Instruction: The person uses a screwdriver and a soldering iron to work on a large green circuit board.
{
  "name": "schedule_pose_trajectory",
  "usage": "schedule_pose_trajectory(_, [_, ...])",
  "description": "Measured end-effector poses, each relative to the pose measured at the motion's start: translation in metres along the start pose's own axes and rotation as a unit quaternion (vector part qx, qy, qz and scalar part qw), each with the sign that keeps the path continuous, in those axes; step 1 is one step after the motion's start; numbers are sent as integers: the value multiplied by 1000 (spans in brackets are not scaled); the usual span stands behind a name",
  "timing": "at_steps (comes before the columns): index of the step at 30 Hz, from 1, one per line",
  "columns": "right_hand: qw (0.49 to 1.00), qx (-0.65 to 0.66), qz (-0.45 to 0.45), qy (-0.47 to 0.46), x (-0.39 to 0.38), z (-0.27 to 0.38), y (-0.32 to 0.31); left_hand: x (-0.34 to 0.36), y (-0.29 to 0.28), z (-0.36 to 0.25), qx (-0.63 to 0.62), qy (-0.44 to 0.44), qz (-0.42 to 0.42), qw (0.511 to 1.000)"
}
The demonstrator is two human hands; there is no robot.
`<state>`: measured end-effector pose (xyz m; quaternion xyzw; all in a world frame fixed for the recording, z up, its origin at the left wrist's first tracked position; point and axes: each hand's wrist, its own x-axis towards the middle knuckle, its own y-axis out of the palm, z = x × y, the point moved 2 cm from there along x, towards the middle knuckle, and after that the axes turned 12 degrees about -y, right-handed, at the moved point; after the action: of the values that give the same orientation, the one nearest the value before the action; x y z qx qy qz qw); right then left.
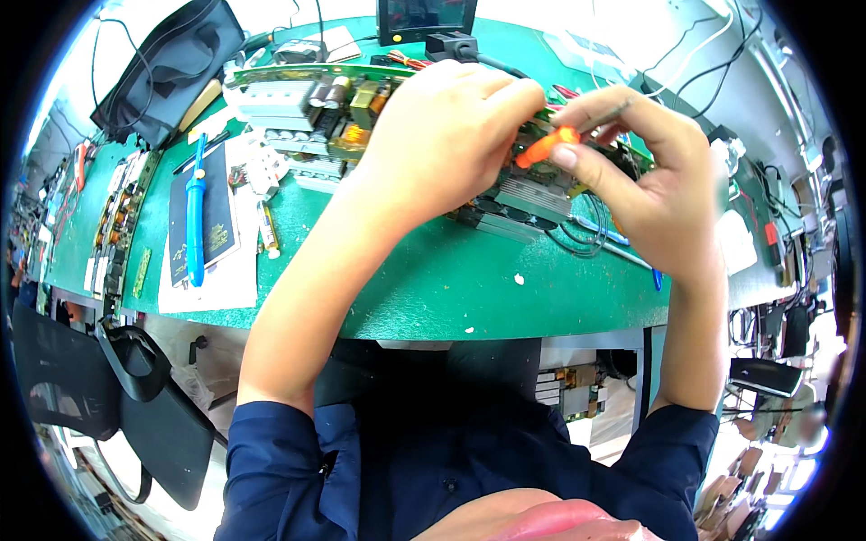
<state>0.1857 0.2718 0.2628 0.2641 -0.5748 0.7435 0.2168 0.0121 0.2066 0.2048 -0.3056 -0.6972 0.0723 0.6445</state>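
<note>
A large circuit board (271, 99) with silver heatsinks (532, 203), coils and capacitors lies across the back of the green bench. My left hand (442, 135) is over its middle, fingers curled down at the board; what they grip is hidden. My right hand (649, 180) pinches a small orange tool (550, 144) between thumb and fingers, just above the board's right part, close to my left fingertips. The orange piece's far end is hard to make out. Dark cables (577, 243) loop below the board on the right.
A blue pump-like tool (195, 225) lies on a dark notebook (216, 180) at left, beside a syringe (268, 230). A black bag (180, 63), a screen (424, 22) and another long board (113, 234) surround the work. A black chair (162, 424) stands at lower left.
</note>
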Motion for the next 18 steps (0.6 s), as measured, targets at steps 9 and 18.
schedule_pose_trajectory(9, [998,-53,-25,11,-2,18,0,-4,-4,2,1,11,-18,1000])
schedule_pose_trajectory(18, [994,-48,-100,14,-35,23,-42,1,-2,4,-18,5,9,1000])
